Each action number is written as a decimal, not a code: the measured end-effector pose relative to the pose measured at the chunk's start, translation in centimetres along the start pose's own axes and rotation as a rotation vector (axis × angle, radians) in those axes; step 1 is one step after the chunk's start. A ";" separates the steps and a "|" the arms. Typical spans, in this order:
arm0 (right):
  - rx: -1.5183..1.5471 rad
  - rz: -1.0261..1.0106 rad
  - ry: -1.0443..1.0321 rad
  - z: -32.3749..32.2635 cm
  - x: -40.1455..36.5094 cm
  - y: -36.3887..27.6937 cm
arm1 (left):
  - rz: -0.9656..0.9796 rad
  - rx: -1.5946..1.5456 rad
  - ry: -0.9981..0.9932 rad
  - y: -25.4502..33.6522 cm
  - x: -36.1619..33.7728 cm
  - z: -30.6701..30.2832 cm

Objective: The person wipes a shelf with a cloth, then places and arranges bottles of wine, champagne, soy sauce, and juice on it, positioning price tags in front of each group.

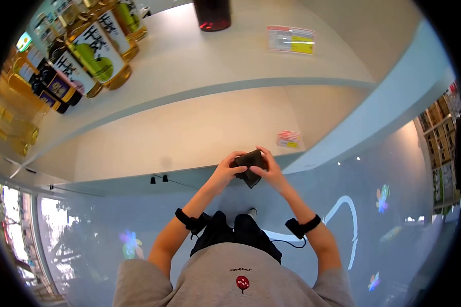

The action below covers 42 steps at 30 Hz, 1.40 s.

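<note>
A dark, folded cloth (250, 179) is held between my two hands, in front of the lower shelf's front edge. My left hand (225, 172) grips its left side, fingers bent around it. On the cloth's right side is my right hand (272, 171), with the thumb pressed on the front and the fingers curled over the top. Part of the cloth hangs down in a point below the thumbs. Just beyond my hands lies the lower shelf (179, 128), with small price tags (289, 138) to the right of the cloth.
Several bottles (100, 56) stand at the left on the upper shelf (189, 66). A dark bottle (212, 14) and a price tag (291, 40) are farther right. A white post (363, 107) rises at the right. Crates (442, 138) stand at the far right.
</note>
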State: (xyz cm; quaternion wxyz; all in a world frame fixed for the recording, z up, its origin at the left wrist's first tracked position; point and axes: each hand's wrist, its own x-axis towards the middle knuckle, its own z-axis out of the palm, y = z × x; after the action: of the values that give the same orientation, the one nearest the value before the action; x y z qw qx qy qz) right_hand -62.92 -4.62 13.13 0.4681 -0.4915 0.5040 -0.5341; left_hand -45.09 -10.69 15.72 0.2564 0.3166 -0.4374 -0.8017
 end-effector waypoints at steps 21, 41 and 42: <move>-0.416 -0.079 0.384 -1.3 4.9 5.2 | 0.074 0.420 0.412 -3.0 7.4 0.1; -0.353 -0.074 0.509 -2.0 3.8 4.4 | 0.196 0.433 0.438 -5.5 8.2 0.8; -0.369 -0.085 0.505 -2.0 3.7 3.6 | 0.190 0.408 0.413 -5.1 8.3 0.7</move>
State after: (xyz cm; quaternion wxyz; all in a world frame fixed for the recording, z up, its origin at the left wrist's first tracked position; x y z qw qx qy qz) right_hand -65.22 -8.38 9.76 0.2084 -0.4406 0.6716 -0.5580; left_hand -51.88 -13.53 9.24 0.3448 0.4756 -0.5558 -0.5883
